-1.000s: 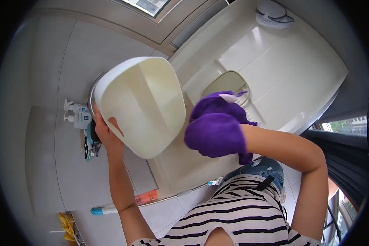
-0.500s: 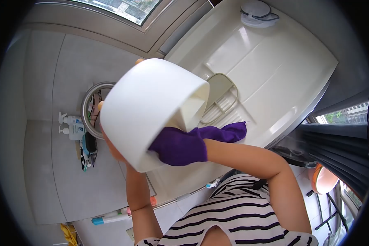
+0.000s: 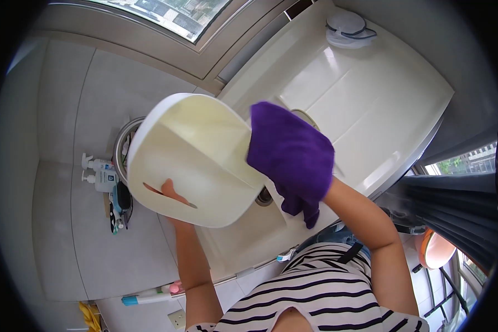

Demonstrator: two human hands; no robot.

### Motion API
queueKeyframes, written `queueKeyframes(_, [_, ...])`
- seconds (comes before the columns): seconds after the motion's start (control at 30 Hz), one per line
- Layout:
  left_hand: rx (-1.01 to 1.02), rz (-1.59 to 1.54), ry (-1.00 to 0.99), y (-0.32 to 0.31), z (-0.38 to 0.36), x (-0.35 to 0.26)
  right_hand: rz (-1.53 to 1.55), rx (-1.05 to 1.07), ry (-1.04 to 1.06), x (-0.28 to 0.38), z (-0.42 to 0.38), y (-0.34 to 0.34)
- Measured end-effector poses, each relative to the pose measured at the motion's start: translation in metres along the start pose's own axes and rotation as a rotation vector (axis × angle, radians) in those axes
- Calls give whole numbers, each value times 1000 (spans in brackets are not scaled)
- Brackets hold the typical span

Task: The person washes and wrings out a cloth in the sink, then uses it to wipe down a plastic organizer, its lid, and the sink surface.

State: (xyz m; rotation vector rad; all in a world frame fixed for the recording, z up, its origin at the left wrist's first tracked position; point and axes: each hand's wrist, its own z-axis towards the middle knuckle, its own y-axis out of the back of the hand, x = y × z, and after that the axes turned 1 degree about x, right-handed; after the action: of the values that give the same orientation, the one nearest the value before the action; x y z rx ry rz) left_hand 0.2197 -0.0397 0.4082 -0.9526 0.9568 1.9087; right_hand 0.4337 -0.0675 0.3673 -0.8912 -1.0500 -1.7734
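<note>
A white plastic bin (image 3: pixel 205 160) is held up over the sink counter, tilted so that its cream inside with a crease across it faces me. My left hand (image 3: pixel 174 195) grips its near side, fingers coming through the slot-shaped handle hole. A purple cloth (image 3: pixel 293 152) covers my right hand, hiding the fingers, and its tail hangs down toward the counter. The cloth overlaps the bin's right rim in this view.
Beneath is a cream sink counter (image 3: pixel 371 110) with a drain (image 3: pixel 264 197). Left of it, pump bottles (image 3: pixel 102 180) stand by a round metal-rimmed basin (image 3: pixel 122 149). A white strainer-like item (image 3: pixel 348 30) sits in the far corner, and a dark curtain (image 3: pixel 448 193) hangs at right.
The bin has turned so its inside faces me instead of its outer wall. My right hand with the purple cloth has come out of the bin and moved up and right.
</note>
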Motion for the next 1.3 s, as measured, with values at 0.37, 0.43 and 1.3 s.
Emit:
queueKeyframes(0.37, [-179, -462, -32, -4, 26, 2, 397, 196, -70, -46, -69, -73])
queueKeyframes(0.43, [-132, -583, 39, -10, 22, 6, 777, 139, -281, -32, -60, -56])
queueKeyframes(1.3, [754, -820, 873, -63, -68, 73, 1134, 269, -21, -59, 37, 19])
